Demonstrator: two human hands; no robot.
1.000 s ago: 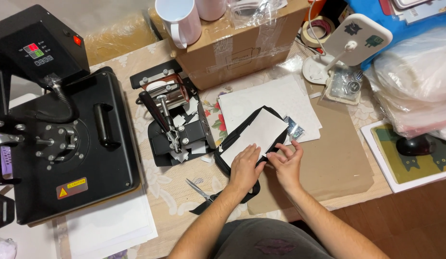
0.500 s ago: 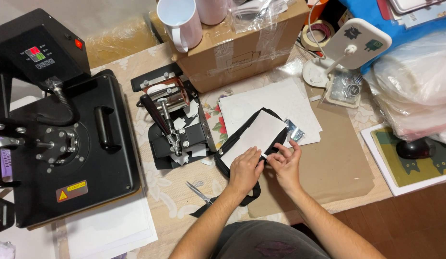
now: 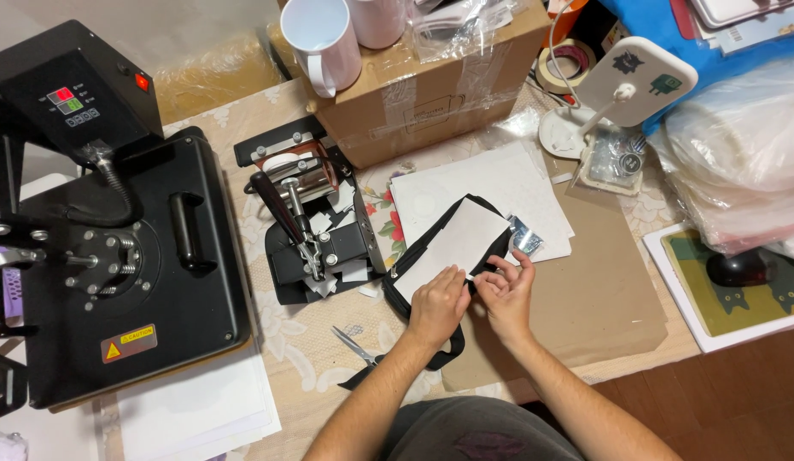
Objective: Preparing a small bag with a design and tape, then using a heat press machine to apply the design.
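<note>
Little has shifted since earlier: our left hand [image 3: 438,305] still presses flat on the white sheet [image 3: 452,248] so it stays on the black pouch [image 3: 414,265], while our right hand [image 3: 506,290] pinches the sheet's edge; scissors [image 3: 356,346] lie left of the grip.

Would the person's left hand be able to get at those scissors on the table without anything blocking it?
Probably yes. The scissors lie bare on the tablecloth just beside the left forearm, with nothing on top of them. The left hand rests on the white sheet over the black pouch, so it would first have to let go.
</note>
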